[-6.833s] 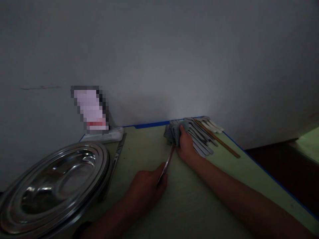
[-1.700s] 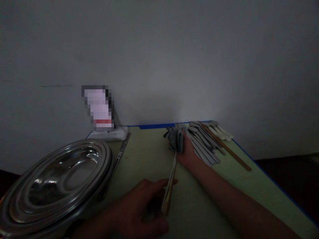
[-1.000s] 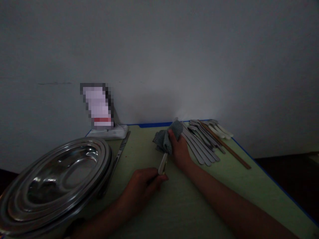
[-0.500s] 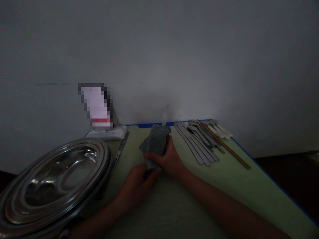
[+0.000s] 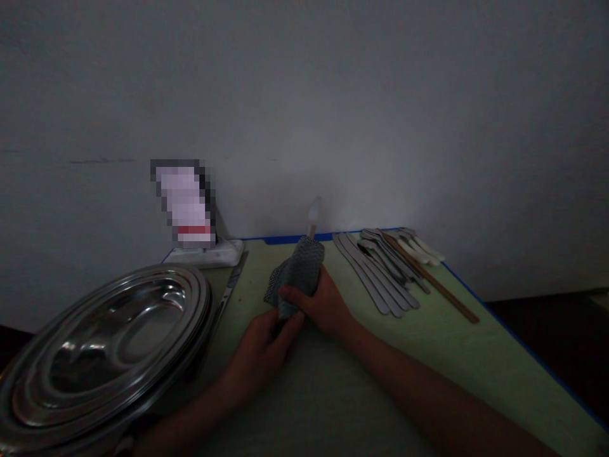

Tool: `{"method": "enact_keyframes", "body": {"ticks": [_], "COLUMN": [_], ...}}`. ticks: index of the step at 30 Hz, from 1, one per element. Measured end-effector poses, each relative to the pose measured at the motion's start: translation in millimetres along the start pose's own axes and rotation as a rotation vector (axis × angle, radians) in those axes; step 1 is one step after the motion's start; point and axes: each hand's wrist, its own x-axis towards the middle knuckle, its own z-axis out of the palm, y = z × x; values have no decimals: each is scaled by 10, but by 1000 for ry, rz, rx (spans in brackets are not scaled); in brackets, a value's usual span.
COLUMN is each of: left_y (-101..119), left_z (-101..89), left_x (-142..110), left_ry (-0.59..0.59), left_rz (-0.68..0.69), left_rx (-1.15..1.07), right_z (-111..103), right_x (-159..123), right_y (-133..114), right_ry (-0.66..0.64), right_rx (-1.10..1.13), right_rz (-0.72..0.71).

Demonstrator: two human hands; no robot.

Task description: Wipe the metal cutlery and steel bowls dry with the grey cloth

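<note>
A grey-green patterned cloth (image 5: 304, 266) is folded around a table knife, whose pale blade (image 5: 314, 216) sticks out above it, pointing at the wall. My right hand (image 5: 323, 304) is closed around the cloth, thumb across its front. Just below and to the left, my left hand (image 5: 266, 336) pinches the lower end of the knife at the cloth's bottom edge; the handle itself is mostly hidden by fingers and cloth. Another table knife (image 5: 233, 279) lies on the table left of my hands.
Stacked shiny metal plates (image 5: 157, 330) fill the left side. Behind them a blurred-out phone (image 5: 185, 200) leans on a white stand (image 5: 209, 254). At right lie several knives (image 5: 375, 279), spoons (image 5: 368, 246), wooden chopsticks (image 5: 438, 282) and white-handled cutlery (image 5: 421, 247). A wall (image 5: 333, 114) borders the table's back.
The cloth has shifted slightly down and tilted on the knife, and more of the blade shows above it. Both hands keep their hold.
</note>
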Motion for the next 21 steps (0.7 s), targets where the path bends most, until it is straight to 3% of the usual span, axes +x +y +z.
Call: {"method": "enact_keyframes", "body": {"ticks": [6,21], "left_y": [6,-5], "left_z": [-25,10], "left_x": [-13,3], "left_ry": [-50,1], "left_rz": [-60,51], "left_rx": [-84,7], "right_z": [-4,-8], "right_x": [-8,-9], "right_y": [4,-26], "right_ry": [-14,39], "right_rx": [-10,-22], "right_rz": [-16,-20]}}
